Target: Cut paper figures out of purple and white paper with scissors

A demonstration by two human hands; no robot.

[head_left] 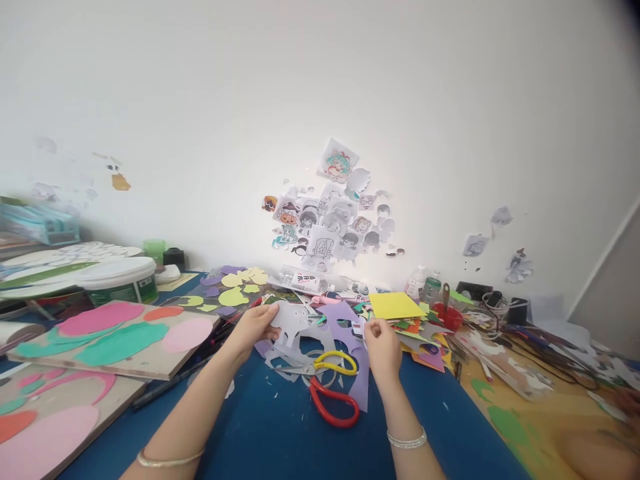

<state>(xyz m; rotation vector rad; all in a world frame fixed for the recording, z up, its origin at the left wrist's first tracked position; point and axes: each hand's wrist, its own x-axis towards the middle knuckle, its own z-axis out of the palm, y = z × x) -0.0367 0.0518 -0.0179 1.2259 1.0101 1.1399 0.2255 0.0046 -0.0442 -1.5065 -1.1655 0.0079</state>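
My left hand (254, 328) is closed on a pale lilac paper cut-out (294, 321), held just above the blue table (270, 427). My right hand (382, 347) hovers to the right of it with fingers curled together near a purple sheet (345, 319) that has holes cut out of it; what the fingers pinch is too small to make out. Below and between my hands lie red-handled scissors (334, 405) and yellow-handled scissors (336, 363) among paper scraps.
Boards (120, 341) with pink, teal and orange shapes lie at the left, behind them a white tub (120, 280). A heap of coloured paper topped by a yellow sheet (395, 305), bottles and cables crowd the right. Cartoon cut-outs (330, 227) are stuck on the white wall.
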